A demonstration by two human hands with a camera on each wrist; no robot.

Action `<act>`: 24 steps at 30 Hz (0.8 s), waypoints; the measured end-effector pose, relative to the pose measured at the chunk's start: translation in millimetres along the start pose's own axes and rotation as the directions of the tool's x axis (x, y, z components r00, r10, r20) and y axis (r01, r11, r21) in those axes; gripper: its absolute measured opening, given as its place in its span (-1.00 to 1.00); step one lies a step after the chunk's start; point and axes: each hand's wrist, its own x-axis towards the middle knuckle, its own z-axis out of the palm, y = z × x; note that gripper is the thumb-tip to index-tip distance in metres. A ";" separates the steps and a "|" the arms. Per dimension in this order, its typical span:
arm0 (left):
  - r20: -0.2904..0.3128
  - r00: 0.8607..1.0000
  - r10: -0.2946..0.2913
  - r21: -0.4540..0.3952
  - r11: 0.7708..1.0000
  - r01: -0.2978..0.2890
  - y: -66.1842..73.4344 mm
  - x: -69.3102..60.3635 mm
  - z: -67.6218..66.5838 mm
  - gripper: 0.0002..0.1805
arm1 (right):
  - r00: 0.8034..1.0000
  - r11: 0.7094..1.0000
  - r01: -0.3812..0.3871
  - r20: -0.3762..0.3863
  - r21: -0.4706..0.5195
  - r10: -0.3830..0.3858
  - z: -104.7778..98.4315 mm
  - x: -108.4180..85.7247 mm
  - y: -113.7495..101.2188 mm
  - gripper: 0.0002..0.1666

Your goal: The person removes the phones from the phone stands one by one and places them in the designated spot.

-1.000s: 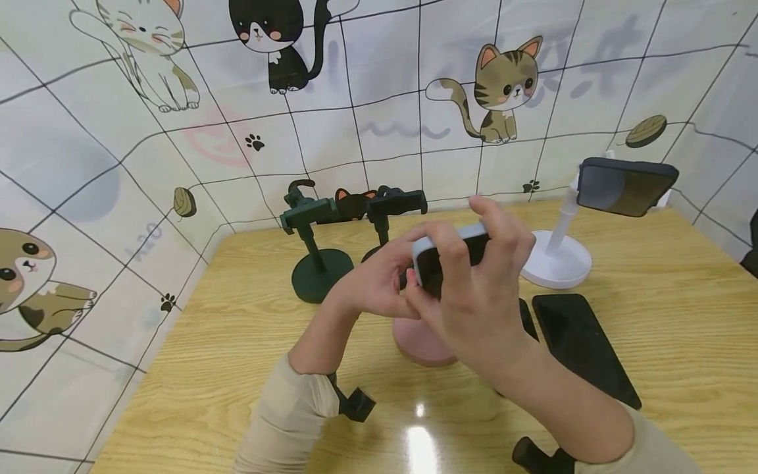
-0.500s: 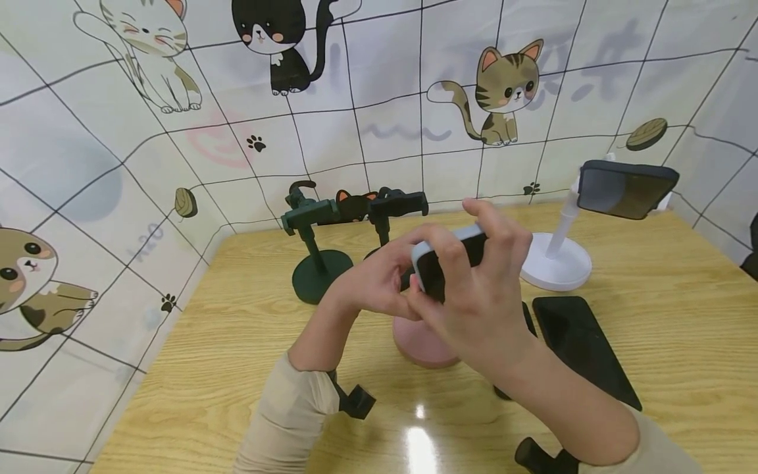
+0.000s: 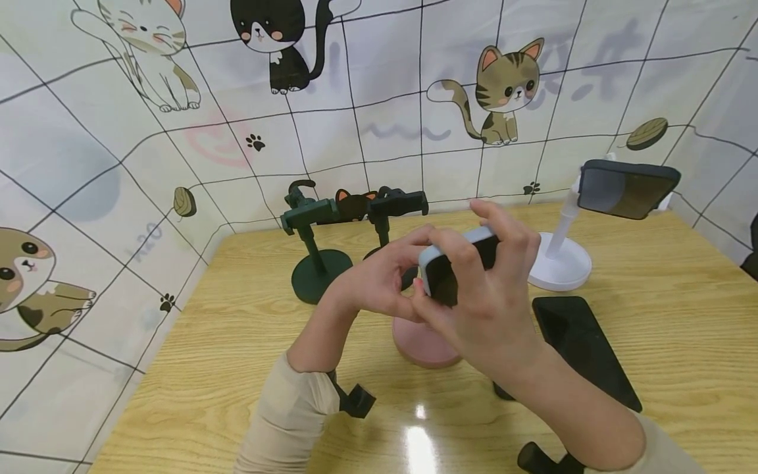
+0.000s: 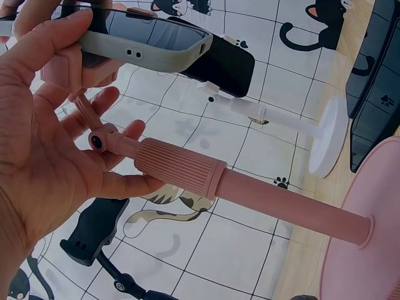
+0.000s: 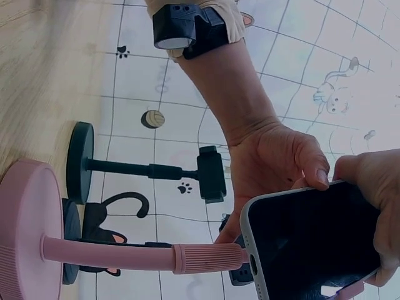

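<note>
Four stands (image 3: 322, 273), one phone (image 5: 312, 237) in the grip of the right hand (image 3: 494, 306), left hand (image 4: 53, 147) apparently round the pink stand (image 4: 294, 205)

Nothing is legible: the faint marks (image 3: 146, 241) on the cat-patterned backdrop (image 3: 385, 79) are too blurred to read.

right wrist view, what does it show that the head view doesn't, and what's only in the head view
Only the right wrist view: the pink post of the stand and its ridged collar, which the hands hide from the head camera.

Only the head view: the white stand carrying a dark phone, and the black phone lying flat on the table.

Both: the pink base, the green stand, the held phone, the left hand and the right hand.
</note>
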 end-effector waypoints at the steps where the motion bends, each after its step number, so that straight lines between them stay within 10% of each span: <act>1: 0.001 1.000 0.000 0.002 1.000 0.000 0.2 0.3 -0.1 -0.69 | 1.000 1.000 0.000 -0.001 0.004 0.000 -0.4 0.0 0.2 -0.57; 24: 0.014 0.999 -0.046 -0.067 0.997 0.047 -3.4 2.2 1.5 -0.19 | 0.996 0.978 0.063 -0.080 0.196 -0.048 -3.0 -5.8 3.1 -0.67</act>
